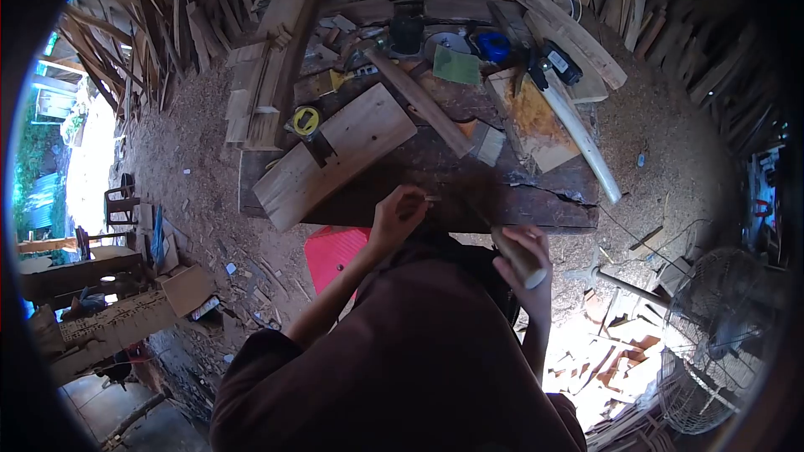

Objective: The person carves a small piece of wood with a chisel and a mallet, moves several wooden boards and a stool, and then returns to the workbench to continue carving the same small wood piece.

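My left hand (400, 216) is at the front edge of the dark workbench (452, 146), its fingers curled together around a small thin piece that I cannot make out. To its right, my right hand (528, 255) wraps round the pale wooden handle (521, 258) of a tool. The tool's thin dark end points up and left toward the bench edge; its tip is hard to see. Left of centre on the bench lies a light wooden board (335, 155), with a yellow tape roll (305, 121) beside its upper edge.
A long wooden strip (419, 100), a green sandpaper sheet (456, 65), a blue object (494, 46) and a pale curved handle (578, 130) lie on the bench. A red seat (331, 255) is below its front edge. A fan (720, 339) stands at the right.
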Available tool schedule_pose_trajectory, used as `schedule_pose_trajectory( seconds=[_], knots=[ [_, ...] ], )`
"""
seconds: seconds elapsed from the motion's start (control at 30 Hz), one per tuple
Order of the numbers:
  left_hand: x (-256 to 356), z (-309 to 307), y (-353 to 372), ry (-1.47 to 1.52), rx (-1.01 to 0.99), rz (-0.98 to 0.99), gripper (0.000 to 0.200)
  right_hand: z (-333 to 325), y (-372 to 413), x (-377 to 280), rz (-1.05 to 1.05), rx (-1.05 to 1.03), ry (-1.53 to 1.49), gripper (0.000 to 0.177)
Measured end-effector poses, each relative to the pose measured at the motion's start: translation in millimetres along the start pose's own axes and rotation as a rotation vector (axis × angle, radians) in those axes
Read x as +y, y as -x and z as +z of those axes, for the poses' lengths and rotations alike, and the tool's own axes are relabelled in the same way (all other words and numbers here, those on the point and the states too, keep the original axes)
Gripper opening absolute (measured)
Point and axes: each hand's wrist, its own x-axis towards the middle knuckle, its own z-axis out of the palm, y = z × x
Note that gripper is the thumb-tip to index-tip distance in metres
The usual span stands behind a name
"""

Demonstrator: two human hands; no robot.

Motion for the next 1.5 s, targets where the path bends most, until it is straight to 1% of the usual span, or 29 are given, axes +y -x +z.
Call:
schedule_pose_trajectory(
  seconds=[0.03, 0.07, 0.1, 0.13, 0.17, 0.2, 0.27, 0.3, 0.43, 0.5, 0.53, 0.6, 0.67, 0.73, 0.77, 0.87, 1.03, 1.1, 1.17, 1.33, 1.4, 1.5],
  knots=[
    [5, 1, -1, 0.003, -0.007, -0.002, 0.019, 4, -4, -11, 0.069, 0.134, -0.095, 0.036],
    [10, 3, -1, -0.091, 0.006, 0.107, 0.018, 5, -7, -7, 0.074, 0.138, -0.091, 0.036],
    [16, 4, -2, -0.186, 0.02, 0.215, 0.016, 8, -10, -4, 0.06, 0.156, -0.242, 0.028],
    [19, 4, -1, -0.183, 0.015, 0.21, 0.016, 9, -14, -2, 0.046, 0.173, -0.395, 0.021],
    [21, 4, -1, -0.292, 0.028, 0.294, 0.015, 15, -19, -3, 0.005, 0.222, -0.462, 0.01],
    [22, 4, 0, -0.4, 0.042, 0.378, 0.015, 19, -24, 1, 0.01, 0.223, -0.459, 0.01],
    [19, 5, 5, -0.412, 0.018, 0.387, 0.014, 27, -32, 11, -0.109, 0.251, -0.622, 0.009],
    [18, 6, 8, -0.427, -0.003, 0.399, 0.014, 30, -39, 3, -0.094, 0.287, -0.593, 0.013],
    [15, 11, 17, -0.476, 0.018, 0.364, 0.015, 34, -49, -3, -0.133, 0.186, -0.675, 0.013],
    [12, 16, 18, -0.466, 0.042, 0.367, 0.014, 40, -49, -8, -0.282, 0.126, -0.66, 0.013],
    [11, 20, 19, -0.467, 0.054, 0.361, 0.014, 41, -49, -13, -0.281, 0.114, -0.663, 0.013],
    [10, 26, 21, -0.442, 0.083, 0.337, 0.014, 45, -49, -25, -0.51, -0.023, -0.616, 0.014],
    [12, 30, 22, -0.458, 0.111, 0.319, 0.014, 54, -43, -30, -0.532, -0.023, -0.579, 0.016],
    [13, 30, 22, -0.472, 0.13, 0.304, 0.015, 59, -38, -33, -0.576, 0.018, -0.463, 0.013],
    [14, 30, 21, -0.473, 0.133, 0.315, 0.014, 60, -37, -34, -0.565, 0.03, -0.462, 0.016],
    [13, 31, 21, -0.488, 0.134, 0.329, 0.014, 60, -30, -32, -0.555, 0.023, -0.461, 0.017],
    [16, 36, 18, -0.459, 0.138, 0.301, 0.014, 62, -33, -36, -0.576, 0.005, -0.407, 0.017],
    [17, 38, 16, -0.48, 0.153, 0.333, 0.015, 59, -33, -36, -0.579, 0.007, -0.38, 0.016],
    [16, 38, 15, -0.47, 0.136, 0.345, 0.016, 54, -30, -36, -0.492, 0.016, -0.438, 0.015],
    [12, 41, 11, -0.432, 0.13, 0.368, 0.018, 57, -38, -35, -0.5, 0.068, -0.421, 0.015],
    [12, 40, 12, -0.469, 0.097, 0.38, 0.018, 55, -37, -39, -0.461, 0.089, -0.432, 0.015],
    [10, 38, 11, -0.459, 0.086, 0.393, 0.019, 58, -39, -38, -0.49, 0.076, -0.439, 0.015]
  ],
)
